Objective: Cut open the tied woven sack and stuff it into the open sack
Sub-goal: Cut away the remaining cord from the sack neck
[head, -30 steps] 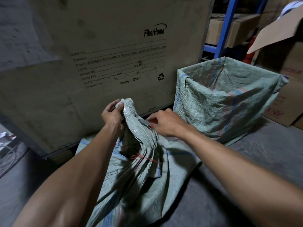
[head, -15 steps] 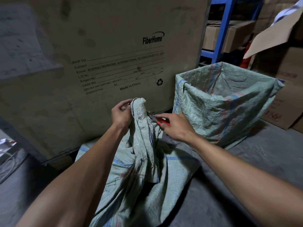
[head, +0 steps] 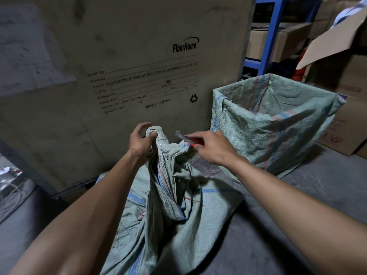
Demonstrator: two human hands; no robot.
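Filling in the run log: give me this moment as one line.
left hand: grips tied sack neck | right hand: holds red-handled cutter at neck | open sack: upright, right

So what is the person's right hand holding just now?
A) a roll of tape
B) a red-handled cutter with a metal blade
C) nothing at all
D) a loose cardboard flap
B: the right hand grips a red-handled cutter with a metal blade, held beside the bunched top of the crumpled green woven sack, which the left hand holds up.
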